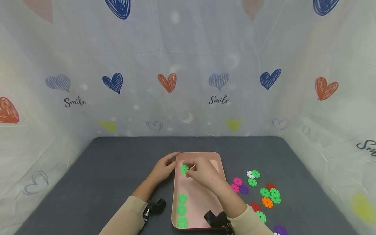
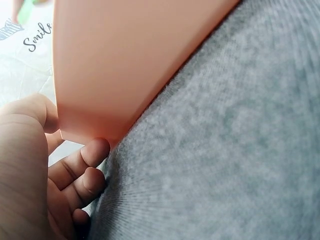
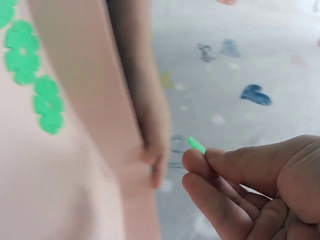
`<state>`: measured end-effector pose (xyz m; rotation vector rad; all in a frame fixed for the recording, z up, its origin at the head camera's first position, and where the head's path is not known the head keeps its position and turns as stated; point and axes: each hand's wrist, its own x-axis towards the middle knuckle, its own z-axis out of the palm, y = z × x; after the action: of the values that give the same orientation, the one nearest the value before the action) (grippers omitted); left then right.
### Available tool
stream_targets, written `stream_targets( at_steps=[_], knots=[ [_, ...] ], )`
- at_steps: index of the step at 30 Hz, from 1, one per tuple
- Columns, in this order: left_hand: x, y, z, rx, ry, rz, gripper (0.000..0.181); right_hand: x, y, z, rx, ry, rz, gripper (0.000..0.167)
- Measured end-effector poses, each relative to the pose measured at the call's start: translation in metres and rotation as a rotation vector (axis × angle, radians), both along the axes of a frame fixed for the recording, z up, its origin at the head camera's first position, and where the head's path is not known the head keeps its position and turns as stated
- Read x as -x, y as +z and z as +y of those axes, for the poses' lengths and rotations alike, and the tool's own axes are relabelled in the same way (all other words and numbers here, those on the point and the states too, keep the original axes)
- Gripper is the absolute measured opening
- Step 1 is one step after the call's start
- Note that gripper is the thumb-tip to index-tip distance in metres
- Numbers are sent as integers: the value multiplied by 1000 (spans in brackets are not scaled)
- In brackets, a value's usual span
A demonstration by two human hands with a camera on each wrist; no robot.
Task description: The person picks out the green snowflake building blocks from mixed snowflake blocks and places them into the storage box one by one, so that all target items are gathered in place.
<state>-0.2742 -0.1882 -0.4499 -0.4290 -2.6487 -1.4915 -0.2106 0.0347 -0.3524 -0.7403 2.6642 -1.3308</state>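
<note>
My right hand (image 1: pixel 202 171) is over the far left part of the pink tray (image 1: pixel 202 209), pinching a green notched plastic disc (image 1: pixel 184 169) between thumb and fingertip. In the right wrist view that disc (image 3: pixel 196 145) shows nearly edge-on. Beside the tray's far left corner, my left hand (image 1: pixel 163 168) grips the edge, and in the left wrist view its curled fingers (image 2: pixel 92 155) touch the tray's outer wall (image 2: pixel 115 65). Several green discs (image 1: pixel 181 210) lie flat in a column along the tray's near left side.
Right of the tray, loose discs are scattered on the dark grey table (image 1: pixel 117 169): pink (image 1: pixel 237 181), purple (image 1: pixel 243 189), orange (image 1: pixel 267 202), red, white and green. A curtain (image 1: pixel 188 65) printed with hearts surrounds the table.
</note>
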Motion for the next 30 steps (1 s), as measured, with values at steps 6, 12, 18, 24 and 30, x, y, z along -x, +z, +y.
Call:
stream_targets(
  at_steps=[6, 12, 18, 24, 30],
  knots=[
    [2, -6, 10, -14, -18, -8, 46, 3, -21, 1, -124, 18, -13, 37],
    [14, 1, 22, -12, -48, 15, 48, 8, -26, 8, -289, 91, 21, 27],
    [27, 11, 27, -2, -59, 42, 48, 17, -24, 8, -364, 87, -11, 29],
    [26, 9, 24, 24, -55, 19, 49, 12, 2, 27, -323, 93, -12, 34],
    [19, 9, 20, 18, -51, 8, 49, 9, 40, 119, -342, -171, -39, 41]
  ],
)
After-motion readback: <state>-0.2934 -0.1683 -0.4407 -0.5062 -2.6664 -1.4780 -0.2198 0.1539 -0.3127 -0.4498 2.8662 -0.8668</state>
